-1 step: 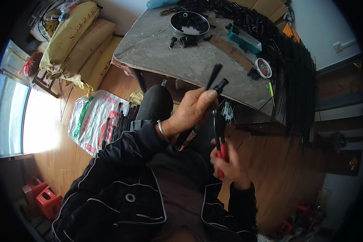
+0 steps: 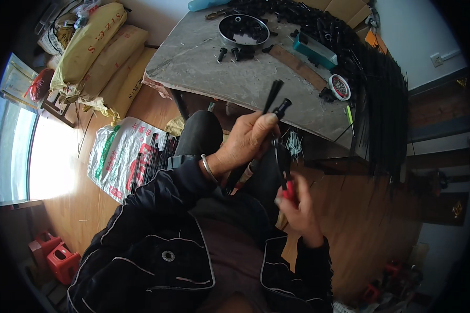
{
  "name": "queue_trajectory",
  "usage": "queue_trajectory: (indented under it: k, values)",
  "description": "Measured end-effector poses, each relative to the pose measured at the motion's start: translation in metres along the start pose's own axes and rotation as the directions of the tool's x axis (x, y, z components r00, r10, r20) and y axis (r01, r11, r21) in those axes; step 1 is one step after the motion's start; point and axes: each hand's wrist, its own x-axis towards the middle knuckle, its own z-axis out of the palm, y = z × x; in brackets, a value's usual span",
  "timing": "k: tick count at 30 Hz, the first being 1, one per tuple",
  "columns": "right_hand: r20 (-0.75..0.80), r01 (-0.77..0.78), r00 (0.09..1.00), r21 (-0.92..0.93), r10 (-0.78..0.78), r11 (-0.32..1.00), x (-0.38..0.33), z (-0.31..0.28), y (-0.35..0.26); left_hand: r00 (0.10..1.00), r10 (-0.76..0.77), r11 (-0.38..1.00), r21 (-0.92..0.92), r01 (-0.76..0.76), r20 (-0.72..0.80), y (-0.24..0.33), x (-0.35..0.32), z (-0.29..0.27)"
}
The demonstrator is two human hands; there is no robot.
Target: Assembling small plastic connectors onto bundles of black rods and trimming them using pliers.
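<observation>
My left hand (image 2: 248, 136) is closed around a bundle of thin black rods (image 2: 273, 96), whose ends stick up past the thumb. A short black ribbed fitting (image 2: 282, 108) juts out between the same thumb and fingers. My right hand (image 2: 300, 211) grips the red handles of a pair of pliers (image 2: 289, 189). The metal jaws point up and reach close under the left fingers; whether they bite on anything there I cannot tell. Both hands are over my lap, in front of the table's near edge.
On the grey table (image 2: 193, 65) stand a metal bowl (image 2: 244, 31) of black parts, a teal box (image 2: 315, 52) and a small white dish (image 2: 340, 87). Long black rods (image 2: 381, 104) hang over its right side. Finished-looking black rods (image 2: 154, 159) lie on a white sack (image 2: 115, 156) at left.
The fitting and left hand have shifted slightly. The right hand has drawn up and tighter around the pliers' handles, which are closer together.
</observation>
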Motion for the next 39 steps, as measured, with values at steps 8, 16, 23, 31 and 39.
queue_trajectory:
  k: [8,16,23,31,39]
  values:
    - [-0.202,0.184,0.937,-0.404,-0.283,0.896,-0.005,0.017,0.009,0.999,0.01,1.0,0.029,-0.011,0.034,0.002,0.003,0.001]
    - [0.211,-0.155,0.974,0.382,0.077,0.911,-0.016,0.007,-0.022,0.967,-0.073,0.997,0.031,0.068,0.246,0.004,0.006,-0.003]
    - [0.276,-0.184,0.955,0.26,0.11,0.948,-0.018,-0.004,-0.038,0.957,-0.092,0.995,0.0,0.096,0.275,0.008,0.005,-0.002]
    - [0.237,-0.196,0.961,0.223,0.141,0.955,-0.019,0.007,-0.045,0.964,-0.085,0.995,-0.019,0.093,0.253,0.002,0.006,-0.003]
    - [0.207,-0.177,0.973,0.383,0.103,0.906,-0.004,0.034,-0.018,0.982,-0.052,0.998,0.03,0.048,0.18,0.004,0.008,0.0]
